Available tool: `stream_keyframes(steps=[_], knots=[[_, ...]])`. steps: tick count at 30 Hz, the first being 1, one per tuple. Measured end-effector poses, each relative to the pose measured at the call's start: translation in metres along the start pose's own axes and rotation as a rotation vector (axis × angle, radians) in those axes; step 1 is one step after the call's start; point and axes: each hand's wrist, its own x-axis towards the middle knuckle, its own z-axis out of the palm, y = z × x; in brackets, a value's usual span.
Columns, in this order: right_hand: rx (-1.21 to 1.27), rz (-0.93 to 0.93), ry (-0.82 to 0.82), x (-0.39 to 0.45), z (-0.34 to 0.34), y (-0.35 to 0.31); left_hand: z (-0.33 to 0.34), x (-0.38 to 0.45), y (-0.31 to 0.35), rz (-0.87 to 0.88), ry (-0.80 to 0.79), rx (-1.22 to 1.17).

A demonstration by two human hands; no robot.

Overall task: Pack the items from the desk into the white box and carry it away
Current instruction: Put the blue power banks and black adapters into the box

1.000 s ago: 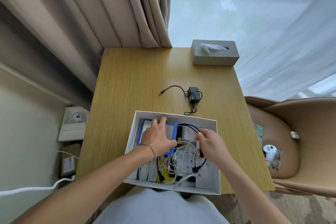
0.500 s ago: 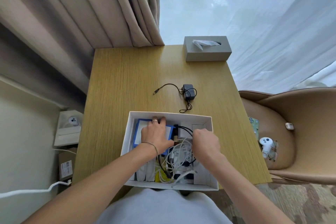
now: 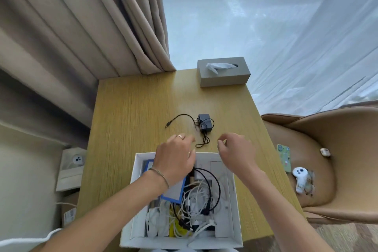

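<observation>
Left hand [image 3: 176, 154]: centre of the frame, over the far rim of the box, fingers loosely spread and empty, a ring on one finger and a thin bracelet at the wrist.
Right hand [image 3: 237, 150]: just right of the left, above the desk, fingers curled with thumb and forefinger near each other, nothing between them.
Box [image 3: 237, 229]: white, lower centre, at the desk's near edge; holds a blue-edged card [image 3: 173, 193] and a tangle of white and black cables [image 3: 201, 200].
Adapter [image 3: 204, 122]: black, with its cord, lying on the desk [image 3: 131, 120] just beyond both hands, untouched.
Tissue box [image 3: 223, 71]: grey, upper centre, at the desk's far edge.
Chair [image 3: 337, 133]: tan, right side, with a white controller [image 3: 300, 178] on the seat.
</observation>
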Motion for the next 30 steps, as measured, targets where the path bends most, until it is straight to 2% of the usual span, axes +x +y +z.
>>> stream_keyframes(steps=[7, 13, 23, 27, 30], knots=[[0.158, 0.105, 0.004, 0.052, -0.004, 0.023, 0.035, 0.095, -0.001, -0.267, -0.178, -0.151], [0.184, 0.148, -0.043, 0.077, 0.004, 0.04, 0.088, 0.138, 0.001, -0.335, -0.282, 0.054], [0.216, 0.161, -0.112, 0.073, 0.019, 0.063, 0.148, 0.181, 0.011, -0.477, -0.331, 0.111], [0.239, 0.17, -0.101, 0.068, 0.02, 0.076, 0.153, 0.183, 0.008, -0.462, -0.384, 0.094], [0.263, 0.176, -0.107, 0.067, 0.018, 0.083, 0.148, 0.18, 0.004, -0.438, -0.353, -0.006]])
